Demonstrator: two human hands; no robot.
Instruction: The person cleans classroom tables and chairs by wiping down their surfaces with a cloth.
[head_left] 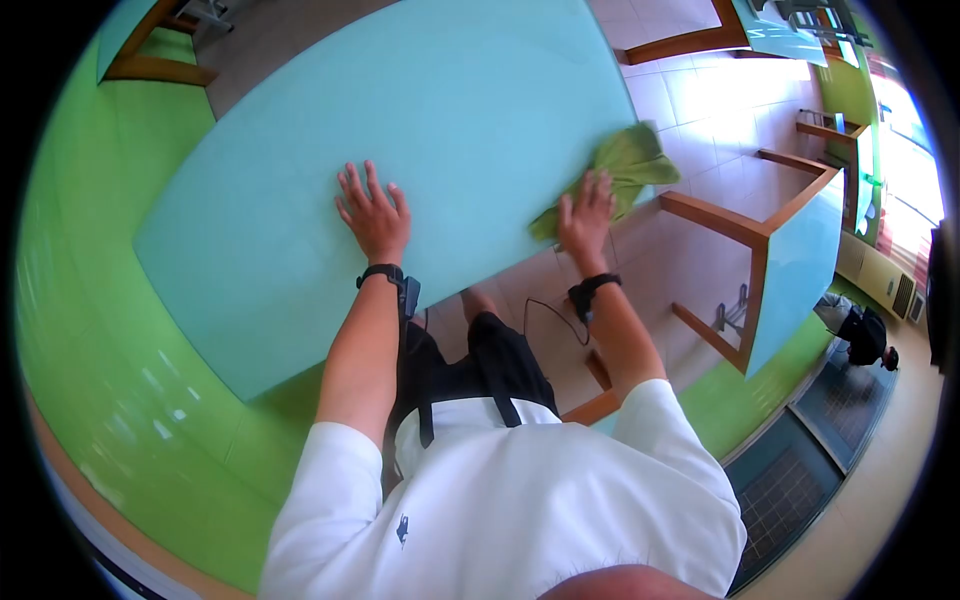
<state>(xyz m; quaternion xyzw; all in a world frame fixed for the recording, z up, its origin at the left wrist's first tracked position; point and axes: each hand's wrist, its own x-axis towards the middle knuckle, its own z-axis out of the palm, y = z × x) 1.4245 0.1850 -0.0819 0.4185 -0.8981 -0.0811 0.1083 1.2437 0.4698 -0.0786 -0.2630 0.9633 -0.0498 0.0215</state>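
My left hand lies flat on the pale blue tabletop, fingers spread, holding nothing. Under my right hand is a green cloth, gripped against the table near its right edge. Part of the cloth spreads out past my fingers, and its far corner reaches the table's edge. Dark bands with small devices circle both wrists.
To the right stands another blue-topped table with wooden legs, and more tables are farther off. A green tiled wall runs along the left. A person in dark clothing is at the far right. A thin cable hangs near my right wrist.
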